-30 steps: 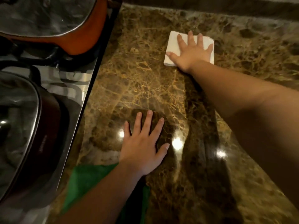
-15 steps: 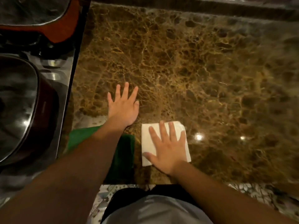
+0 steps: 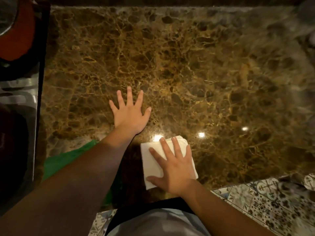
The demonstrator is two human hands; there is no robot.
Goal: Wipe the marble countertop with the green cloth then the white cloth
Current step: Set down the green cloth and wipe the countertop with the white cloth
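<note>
Folded white cloth [image 3: 167, 160] lies near the brown marble countertop's [image 3: 204, 74] front edge, pinned flat under your right hand [image 3: 175, 171], fingers spread for wiping pressure; your left hand [image 3: 130, 114], splayed empty, braces you beside the crumpled green cloth [image 3: 68, 159].

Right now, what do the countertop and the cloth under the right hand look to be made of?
Countertop: looks like polished brown marble, gold-veined, with sharp lamp reflections. White cloth under the right hand: matte and folded flat; soft fabric or thick paper towel, hard to tell which.
</note>
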